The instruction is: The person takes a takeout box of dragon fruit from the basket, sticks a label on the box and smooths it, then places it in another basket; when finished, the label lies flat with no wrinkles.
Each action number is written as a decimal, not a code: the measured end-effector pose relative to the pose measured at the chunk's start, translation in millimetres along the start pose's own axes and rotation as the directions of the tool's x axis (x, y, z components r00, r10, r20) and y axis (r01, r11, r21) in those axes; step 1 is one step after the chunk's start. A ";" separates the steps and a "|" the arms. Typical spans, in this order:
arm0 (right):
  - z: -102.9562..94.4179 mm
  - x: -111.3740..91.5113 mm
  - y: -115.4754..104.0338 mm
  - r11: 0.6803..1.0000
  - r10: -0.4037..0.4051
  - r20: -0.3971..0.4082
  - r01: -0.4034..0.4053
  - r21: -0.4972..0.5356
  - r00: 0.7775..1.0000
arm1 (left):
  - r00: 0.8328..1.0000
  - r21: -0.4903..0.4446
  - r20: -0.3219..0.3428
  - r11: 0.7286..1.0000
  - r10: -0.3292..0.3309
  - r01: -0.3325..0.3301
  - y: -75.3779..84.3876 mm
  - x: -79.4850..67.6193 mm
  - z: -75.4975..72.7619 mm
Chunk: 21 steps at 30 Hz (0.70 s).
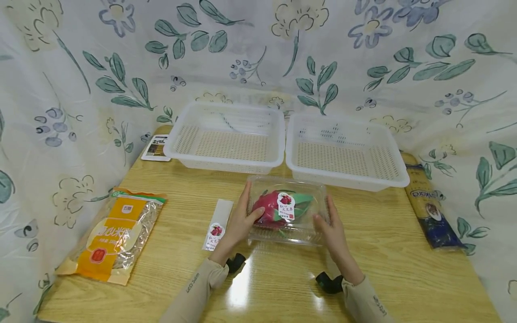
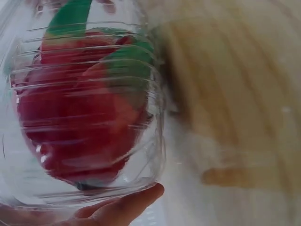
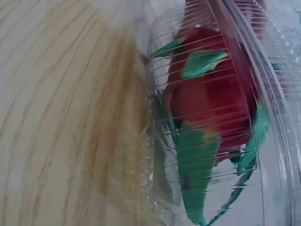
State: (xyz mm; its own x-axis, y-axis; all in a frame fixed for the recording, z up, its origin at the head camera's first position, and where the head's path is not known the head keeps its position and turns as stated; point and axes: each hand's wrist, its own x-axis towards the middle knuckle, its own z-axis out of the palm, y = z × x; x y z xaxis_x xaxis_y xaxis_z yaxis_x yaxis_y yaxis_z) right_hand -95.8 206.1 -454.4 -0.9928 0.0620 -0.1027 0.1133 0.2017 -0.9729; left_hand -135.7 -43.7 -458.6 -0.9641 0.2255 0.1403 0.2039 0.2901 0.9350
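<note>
A clear plastic clamshell box point(image 1: 300, 233) with a red dragon fruit point(image 1: 264, 207) inside is held between both hands above the table. My left hand point(image 1: 241, 219) grips its left side, thumb on the lid. On the opposite side my right hand point(image 1: 333, 231) holds the box, thumb also on top. A white label with a dragon fruit picture point(image 1: 286, 206) is stuck on the lid. In the left wrist view, fingertips point(image 2: 127, 207) curl under the box's edge. The fruit's green leaf tips point(image 3: 200, 174) show through the ribbed wall in the right wrist view.
Two white perforated baskets point(image 1: 226, 162) stand side by side at the back. A white strip with a similar label point(image 1: 218, 224) lies left of the box. An orange food packet point(image 1: 115, 235) is at left, a blue-ended packet point(image 1: 434, 215) at right, and a small pouch point(image 1: 155, 149) behind.
</note>
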 end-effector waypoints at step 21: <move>-2.6 -4.6 -33.6 0.965 -0.005 0.160 -0.038 0.261 0.987 | 0.998 -0.020 -0.046 0.999 0.040 -0.041 28.1 -3.3 -22.9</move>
State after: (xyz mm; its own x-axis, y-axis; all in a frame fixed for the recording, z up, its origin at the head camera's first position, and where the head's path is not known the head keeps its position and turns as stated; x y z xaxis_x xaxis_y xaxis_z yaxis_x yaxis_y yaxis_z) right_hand -94.9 201.5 -420.7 -0.9868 -0.0960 -0.1301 0.1364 -0.0625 -0.9887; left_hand -130.7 -57.7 -425.4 -0.9621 0.1933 0.1922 0.2395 0.2621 0.9349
